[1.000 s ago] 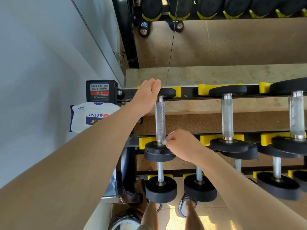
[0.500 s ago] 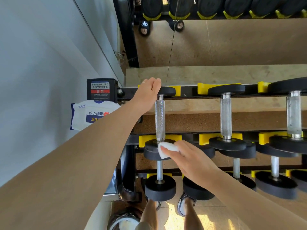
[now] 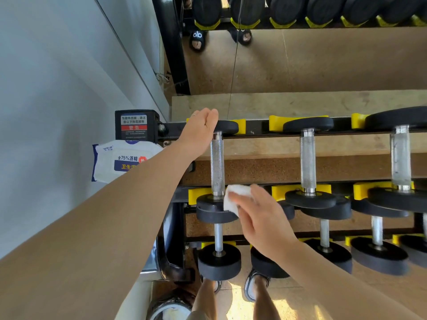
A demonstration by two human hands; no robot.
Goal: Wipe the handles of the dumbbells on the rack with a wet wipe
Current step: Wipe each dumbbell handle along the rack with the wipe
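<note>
A black rack [image 3: 175, 130] with yellow cradles carries several dumbbells with knurled steel handles. My left hand [image 3: 199, 132] rests flat on the far black head of the leftmost top dumbbell. That dumbbell's handle [image 3: 217, 162] is bare and in full view. My right hand [image 3: 258, 215] holds a folded white wet wipe [image 3: 234, 197] just right of the handle's near end, above the near head [image 3: 212, 202]; the wipe is beside the handle, not wrapped around it. Two more top-row handles [image 3: 307, 162] [image 3: 401, 155] stand to the right.
A white pack of wipes [image 3: 122, 160] lies left of the rack under a black warning label [image 3: 134, 125]. A grey wall runs along the left. A lower row of dumbbells [image 3: 219, 262] sits beneath. A mirror behind shows rack and sandalled feet [image 3: 197, 40]. My own feet [image 3: 254, 287] stand below.
My right hand slid off the near end of the handle and opened out to the right, so the wipe now shows beside the handle. The left hand stayed on the far head.
</note>
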